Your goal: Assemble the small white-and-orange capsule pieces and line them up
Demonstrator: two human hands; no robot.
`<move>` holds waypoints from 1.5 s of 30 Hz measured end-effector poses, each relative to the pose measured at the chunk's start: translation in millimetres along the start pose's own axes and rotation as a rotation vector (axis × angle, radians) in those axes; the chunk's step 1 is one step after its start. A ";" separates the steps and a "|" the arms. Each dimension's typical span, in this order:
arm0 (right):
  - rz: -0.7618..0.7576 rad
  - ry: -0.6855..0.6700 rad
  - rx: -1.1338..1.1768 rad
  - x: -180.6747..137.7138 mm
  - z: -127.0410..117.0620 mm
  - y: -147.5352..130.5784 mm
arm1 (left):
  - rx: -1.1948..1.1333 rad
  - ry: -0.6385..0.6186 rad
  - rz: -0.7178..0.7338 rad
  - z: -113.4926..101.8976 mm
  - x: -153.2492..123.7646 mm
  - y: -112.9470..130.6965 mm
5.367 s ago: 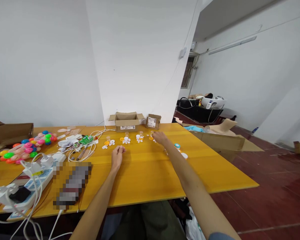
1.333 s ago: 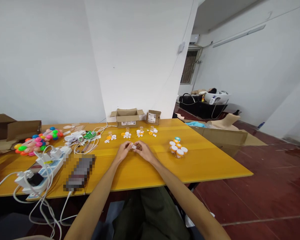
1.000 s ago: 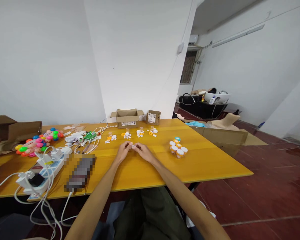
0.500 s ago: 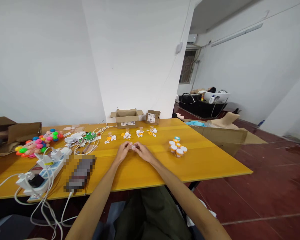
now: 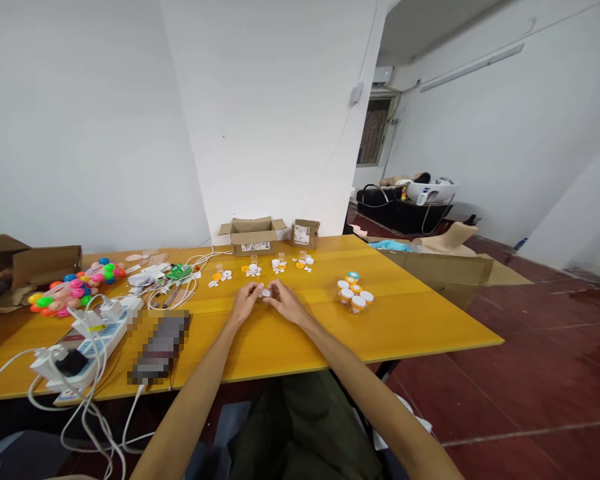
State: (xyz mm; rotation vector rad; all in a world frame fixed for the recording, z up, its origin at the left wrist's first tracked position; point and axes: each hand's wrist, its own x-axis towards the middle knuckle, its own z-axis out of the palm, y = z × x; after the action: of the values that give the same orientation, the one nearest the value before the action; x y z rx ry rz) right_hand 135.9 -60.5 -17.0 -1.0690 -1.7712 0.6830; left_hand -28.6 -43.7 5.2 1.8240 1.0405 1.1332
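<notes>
Yellow desk (image 5: 275, 350), white wall (image 5: 275, 120) behind, red floor (image 5: 540, 380) past its right edge, your left hand (image 5: 245, 304) and right hand (image 5: 287, 304) angled together, pinching a whitish piece (image 5: 267, 293)

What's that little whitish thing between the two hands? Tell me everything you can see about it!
The little whitish thing is pale with some darker marks, and looks like it might be plastic. The fingers of the left hand and the right hand hold it from both sides, over the yellow-brown table. The fingers cover part of it, so its whole shape and parts can't be told.
</notes>
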 end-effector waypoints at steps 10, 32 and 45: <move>0.004 -0.018 -0.018 0.7 0.8 0.1 | -0.018 0.023 0.048 -0.5 -0.4 0.3; -0.016 0.028 -0.055 1.2 4.3 8.2 | -0.040 0.049 0.020 1.1 -0.8 2.8; -0.136 0.104 -0.107 -0.2 1.1 5.2 | -0.049 0.052 -0.007 1.6 0.0 1.2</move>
State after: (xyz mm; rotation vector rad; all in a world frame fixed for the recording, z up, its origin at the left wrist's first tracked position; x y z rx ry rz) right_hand 136.9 -58.3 -21.8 -1.0256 -1.7880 0.4460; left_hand -26.8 -44.5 5.7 1.7602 1.0387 1.1975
